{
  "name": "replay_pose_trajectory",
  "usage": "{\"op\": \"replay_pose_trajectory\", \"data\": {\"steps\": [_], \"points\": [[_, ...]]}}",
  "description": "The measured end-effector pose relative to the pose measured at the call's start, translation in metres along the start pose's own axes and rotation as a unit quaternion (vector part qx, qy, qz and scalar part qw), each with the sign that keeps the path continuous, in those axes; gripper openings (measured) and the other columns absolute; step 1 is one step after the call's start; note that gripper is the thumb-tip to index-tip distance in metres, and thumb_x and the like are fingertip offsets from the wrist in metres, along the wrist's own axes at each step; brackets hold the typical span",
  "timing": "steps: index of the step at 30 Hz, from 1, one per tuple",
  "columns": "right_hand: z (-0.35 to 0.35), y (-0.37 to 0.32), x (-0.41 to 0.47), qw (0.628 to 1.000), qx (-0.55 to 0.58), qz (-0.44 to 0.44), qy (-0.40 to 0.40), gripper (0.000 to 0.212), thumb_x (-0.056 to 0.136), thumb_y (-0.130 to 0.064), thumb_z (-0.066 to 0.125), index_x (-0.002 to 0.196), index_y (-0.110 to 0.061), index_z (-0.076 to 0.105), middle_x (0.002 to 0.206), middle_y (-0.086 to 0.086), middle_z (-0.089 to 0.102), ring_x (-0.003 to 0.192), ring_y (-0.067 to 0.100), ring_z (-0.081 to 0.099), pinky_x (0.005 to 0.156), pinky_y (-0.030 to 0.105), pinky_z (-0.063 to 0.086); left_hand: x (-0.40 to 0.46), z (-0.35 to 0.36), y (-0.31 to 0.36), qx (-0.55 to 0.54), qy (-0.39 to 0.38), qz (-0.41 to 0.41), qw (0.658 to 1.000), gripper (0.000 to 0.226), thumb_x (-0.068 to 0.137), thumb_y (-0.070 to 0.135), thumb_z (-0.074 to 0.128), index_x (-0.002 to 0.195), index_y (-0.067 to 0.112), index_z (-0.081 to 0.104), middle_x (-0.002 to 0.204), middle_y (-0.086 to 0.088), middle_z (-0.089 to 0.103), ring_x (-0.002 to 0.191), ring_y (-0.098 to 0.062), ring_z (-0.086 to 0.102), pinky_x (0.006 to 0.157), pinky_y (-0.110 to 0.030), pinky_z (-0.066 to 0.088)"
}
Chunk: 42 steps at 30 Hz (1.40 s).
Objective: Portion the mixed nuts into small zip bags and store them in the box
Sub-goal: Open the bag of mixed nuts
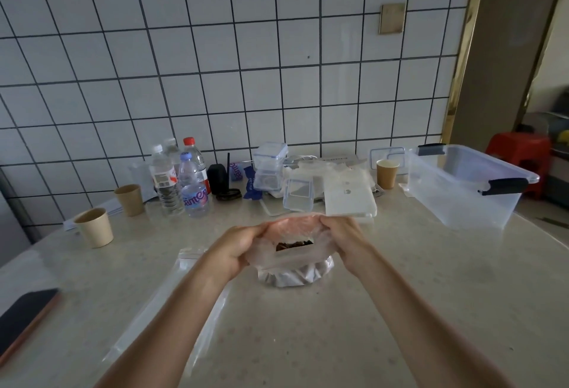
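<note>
Nuts (294,246) show dark through the mouth of a plastic bag (295,273) resting mid-counter (369,310). Left hand (237,247) and right hand (346,241) grip its rim, fingers curled tight on the plastic. Clear box (462,184) sits far right.

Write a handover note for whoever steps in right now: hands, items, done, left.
Left hand and right hand: each grips one side of the nut bag's mouth, holding it open on the counter.
Nuts are visible inside through the opening.
Empty zip bags lie flat under the left forearm.
Storage box sits open at far right; no filled bags visible in it.
Done: nut bag opened.
Left: fill the small bags, seal them, put them in the box.
</note>
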State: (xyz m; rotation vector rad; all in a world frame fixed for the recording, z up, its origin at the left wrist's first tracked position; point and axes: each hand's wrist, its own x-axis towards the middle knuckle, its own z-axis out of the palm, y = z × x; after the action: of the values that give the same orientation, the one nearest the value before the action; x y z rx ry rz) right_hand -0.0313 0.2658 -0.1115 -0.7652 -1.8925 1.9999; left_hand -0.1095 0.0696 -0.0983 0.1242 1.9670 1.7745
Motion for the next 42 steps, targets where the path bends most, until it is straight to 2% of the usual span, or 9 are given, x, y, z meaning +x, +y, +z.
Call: {"op": "replay_pose_trajectory", "data": {"steps": [5,9,12,16,19,24,30,36,42], "points": [[0.004,0.0,0.001,0.992,0.097,0.084,0.02,0.014,0.096,-0.008,0.052,0.084,-0.007,0.058,0.083,0.018,0.061,0.081,0.032,0.058,0.071,0.04,0.046,0.011,0.003,0.0,-0.076,0.018,-0.084,0.993,0.019,0.103,0.017,0.06,0.092,0.007,0.071,0.061,-0.007,0.07,0.045,-0.018,0.065,0.041,-0.025,0.05],[0.003,0.002,0.003,0.993,0.088,0.083,0.013,0.01,0.093,-0.013,0.058,0.093,-0.005,0.063,0.099,0.019,0.068,0.091,0.033,0.064,0.081,0.044,0.054,0.011,0.005,-0.005,-0.003,0.059,-0.036,0.998,0.034,0.104,0.027,0.06,0.117,-0.002,0.072,0.086,-0.013,0.072,0.071,-0.027,0.067,0.074,-0.038,0.057],[-0.011,0.002,0.003,0.999,-0.009,0.039,0.015,0.039,0.095,-0.041,0.067,0.12,-0.011,0.065,0.117,0.011,0.069,0.103,0.027,0.068,0.092,0.045,0.059,0.003,-0.009,-0.005,0.124,0.113,0.05,0.985,0.057,0.1,0.057,0.057,0.113,0.004,0.071,0.105,-0.015,0.073,0.096,-0.033,0.07,0.094,-0.043,0.058],[-0.035,0.0,-0.006,0.953,-0.275,-0.062,0.11,0.071,0.093,-0.067,0.051,0.123,-0.004,0.067,0.119,0.013,0.068,0.106,0.029,0.066,0.088,0.039,0.054,-0.02,-0.034,-0.009,0.321,0.141,0.097,0.932,0.069,0.092,0.08,0.045,0.071,0.015,0.055,0.077,-0.004,0.067,0.077,-0.026,0.069,0.067,-0.034,0.046],[-0.035,-0.003,-0.022,0.92,-0.372,-0.07,0.107,0.082,0.088,-0.079,0.038,0.103,-0.006,0.07,0.092,0.01,0.074,0.079,0.024,0.072,0.074,0.036,0.056,-0.027,-0.032,-0.009,0.35,0.101,0.035,0.931,0.082,0.092,0.081,0.041,0.084,0.006,0.072,0.081,-0.007,0.077,0.072,-0.021,0.071,0.063,-0.03,0.048],[-0.015,-0.003,-0.034,0.938,-0.341,-0.038,0.049,0.07,0.08,-0.077,0.059,0.082,-0.008,0.07,0.063,0.001,0.074,0.047,0.013,0.064,0.053,0.027,0.047,-0.031,-0.017,-0.011,0.228,0.082,-0.01,0.97,0.052,0.095,0.06,0.065,0.093,0.009,0.076,0.071,0.002,0.079,0.066,-0.014,0.074,0.062,-0.028,0.052],[-0.015,0.011,-0.033,0.995,-0.095,0.02,-0.017,0.012,0.087,-0.001,0.071,0.098,0.004,0.07,0.066,0.009,0.075,0.048,0.015,0.067,0.044,0.024,0.042,-0.031,-0.01,-0.022,-0.069,0.044,-0.013,0.997,0.013,0.098,0.009,0.069,0.102,-0.003,0.073,0.074,-0.011,0.079,0.063,-0.018,0.076,0.056,-0.029,0.061],[-0.021,0.027,-0.034,0.972,0.215,0.08,-0.048,0.007,0.095,0.005,0.065,0.097,0.008,0.07,0.072,0.016,0.074,0.056,0.021,0.072,0.049,0.028,0.059,-0.033,-0.008,-0.032,-0.402,-0.051,-0.054,0.913,0.019,0.104,0.001,0.053,0.092,-0.004,0.066,0.072,-0.016,0.075,0.057,-0.022,0.075,0.061,-0.035,0.064],[-0.015,0.039,-0.039,0.901,0.412,0.108,-0.086,0.026,0.106,-0.003,0.043,0.092,0.001,0.065,0.078,0.016,0.071,0.065,0.024,0.071,0.064,0.034,0.062,-0.03,0.001,-0.043,-0.487,-0.085,-0.044,0.868,0.022,0.105,0.006,0.045,0.106,-0.006,0.064,0.082,-0.016,0.074,0.059,-0.021,0.073,0.054,-0.029,0.062]]}}
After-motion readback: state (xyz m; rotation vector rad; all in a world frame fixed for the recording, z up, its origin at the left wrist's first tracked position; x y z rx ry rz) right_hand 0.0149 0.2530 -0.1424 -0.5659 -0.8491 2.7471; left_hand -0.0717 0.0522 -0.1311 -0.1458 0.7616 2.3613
